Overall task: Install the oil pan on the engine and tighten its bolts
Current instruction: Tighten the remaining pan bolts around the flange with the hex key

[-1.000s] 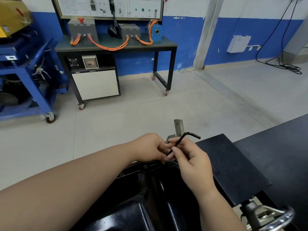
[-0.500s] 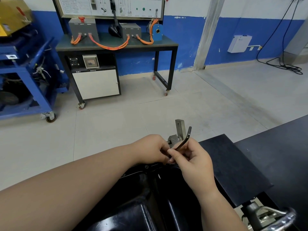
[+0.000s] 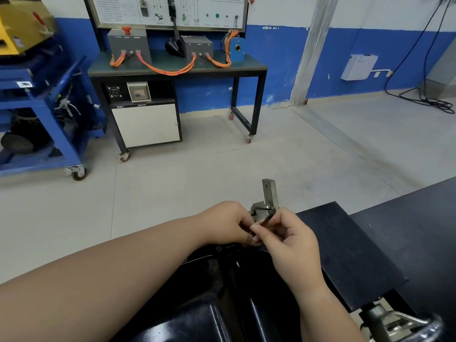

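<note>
The glossy black oil pan (image 3: 222, 292) fills the bottom centre, its flange with small bolts (image 3: 218, 248) at the far edge. Both hands meet over that far flange. My right hand (image 3: 291, 245) pinches a black L-shaped hex key (image 3: 269, 218) that slants down toward the flange. My left hand (image 3: 229, 223) has its fingertips closed around the key's lower end, where the tip and any bolt under it are hidden. A grey metal bracket (image 3: 270, 193) stands upright just behind the hands.
A black bench top (image 3: 350, 248) lies to the right, with a chrome handle (image 3: 419, 327) at the bottom right. Across the tiled floor stand a wheeled trainer table (image 3: 177, 70) with orange cables and a blue cart (image 3: 44, 119). Cables trail at the far right wall.
The hex key's short arm has swung from pointing right to upright and now lies against the bracket, as my right hand turns it. My left hand stays at the key's lower end.
</note>
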